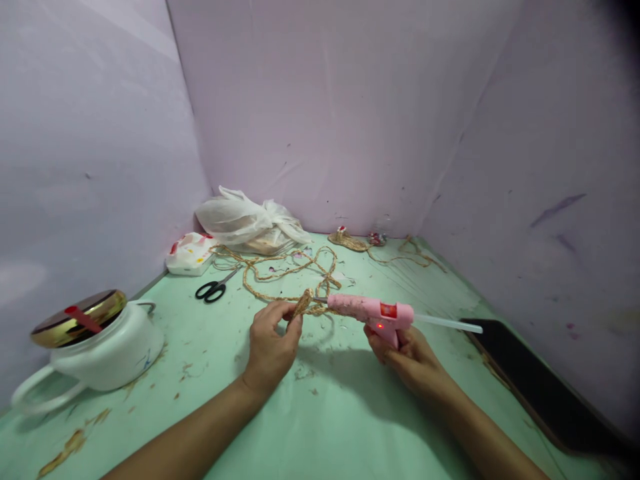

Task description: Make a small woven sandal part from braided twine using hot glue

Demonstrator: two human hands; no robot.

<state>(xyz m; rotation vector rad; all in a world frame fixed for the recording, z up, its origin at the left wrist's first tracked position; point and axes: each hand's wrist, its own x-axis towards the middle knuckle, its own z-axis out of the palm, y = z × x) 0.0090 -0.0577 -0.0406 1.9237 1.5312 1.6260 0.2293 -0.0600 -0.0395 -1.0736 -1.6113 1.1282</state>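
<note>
Between the thumb and fingers of my left hand (273, 340) is a small coiled piece of braided straw cord (303, 303), held above the table. The rest of the cord (260, 293) runs from it in loose loops across the green tabletop behind. Wrapped around the handle of a pink hot glue gun (357, 308) is my right hand (407, 357). The gun's nozzle points left and is at or very near the coiled cord; whether they touch I cannot tell. A red light glows on the gun, and a clear glue stick (447, 323) sticks out of its back.
Black-handled scissors (214, 291) lie behind my left hand. At left stands a white handled pot (107, 350) with a gold lid. A white plastic bag (250, 220), a tissue pack (190, 253) and a small woven slipper shape (347, 240) sit at the back. A black slab (535, 380) lies right.
</note>
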